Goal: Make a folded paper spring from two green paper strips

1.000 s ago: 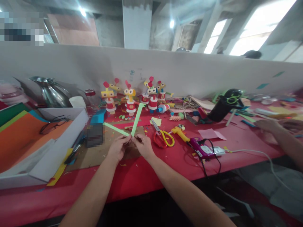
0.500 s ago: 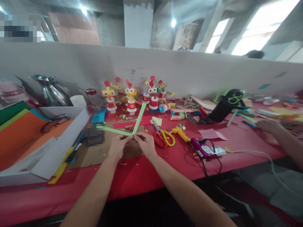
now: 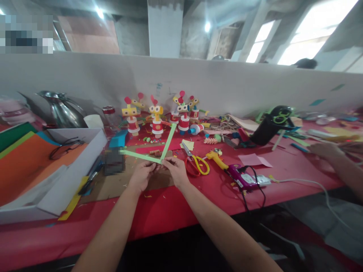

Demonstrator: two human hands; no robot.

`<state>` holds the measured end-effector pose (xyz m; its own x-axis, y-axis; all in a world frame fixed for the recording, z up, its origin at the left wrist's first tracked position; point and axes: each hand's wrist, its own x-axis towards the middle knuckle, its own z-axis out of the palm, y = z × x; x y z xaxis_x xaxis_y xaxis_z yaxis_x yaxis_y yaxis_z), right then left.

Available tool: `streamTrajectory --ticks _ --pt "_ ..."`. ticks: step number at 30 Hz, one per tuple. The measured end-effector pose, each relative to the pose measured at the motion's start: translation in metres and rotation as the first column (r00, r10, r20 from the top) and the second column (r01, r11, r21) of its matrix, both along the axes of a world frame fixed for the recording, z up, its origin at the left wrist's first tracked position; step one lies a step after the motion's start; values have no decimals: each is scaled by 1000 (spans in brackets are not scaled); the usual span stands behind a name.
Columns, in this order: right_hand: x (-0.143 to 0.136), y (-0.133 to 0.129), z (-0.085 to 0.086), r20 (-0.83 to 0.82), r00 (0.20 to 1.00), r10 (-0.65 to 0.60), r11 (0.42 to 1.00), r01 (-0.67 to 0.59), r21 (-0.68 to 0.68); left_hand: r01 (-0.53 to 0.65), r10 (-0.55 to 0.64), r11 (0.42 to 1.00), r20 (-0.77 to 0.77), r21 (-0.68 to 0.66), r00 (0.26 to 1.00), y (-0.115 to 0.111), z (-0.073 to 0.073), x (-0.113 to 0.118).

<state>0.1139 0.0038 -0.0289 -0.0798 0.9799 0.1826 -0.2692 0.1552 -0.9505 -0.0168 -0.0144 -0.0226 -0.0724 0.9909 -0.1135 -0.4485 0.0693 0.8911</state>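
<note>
Two light green paper strips (image 3: 168, 142) meet in a V at my fingertips, one arm pointing up and away, the other out to the left. My left hand (image 3: 144, 174) is closed in a pinch on the strips near their joined end. From the right, my right hand (image 3: 176, 170) pinches the same corner. Both hands hover over a brown cardboard sheet (image 3: 113, 187). A brown paper spring (image 3: 155, 153) lies just beyond the strips. Scissors (image 3: 195, 162) with red and yellow handles rest right of my right hand.
Several paper-cup figures (image 3: 157, 124) stand at the back. A yellow glue gun (image 3: 217, 159) and a purple power strip (image 3: 244, 179) lie to the right. On the left sits a white box (image 3: 53, 194) of coloured paper. Another person's hand (image 3: 326, 152) is at far right.
The joined corner of the strips has shifted slightly right, and my right hand with it. The left-pointing strip has moved a little right. Otherwise the table looks the same.
</note>
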Motion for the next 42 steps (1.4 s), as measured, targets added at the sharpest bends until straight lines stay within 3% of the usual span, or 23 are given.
streamTrajectory --ticks 3,8,13,16,27,33,42 --pt "1 2 -1 -16 1000 6 1000 -7 -19 25 -25 999 35 -23 999 -1 3 0" --pt "3 2 -3 91 996 -5 1000 3 26 -6 6 999 0 -48 1000 -3 3 2" --pt "2 -1 -2 88 995 37 999 -40 33 -63 67 997 -91 43 994 0 -3 0" --pt "0 -1 -2 46 997 55 998 -57 37 -37 47 996 -119 84 992 0 -3 -3" --pt "-1 0 -7 52 999 17 1000 -18 22 -20 31 996 -128 91 991 -3 -2 -1" --pt "0 -1 -4 107 994 -3 998 -4 70 -73 102 990 -261 121 960 -3 -3 -3" --pt "-6 0 -12 195 979 -66 949 0 317 -98 93 992 70 82 993 -1 3 2"
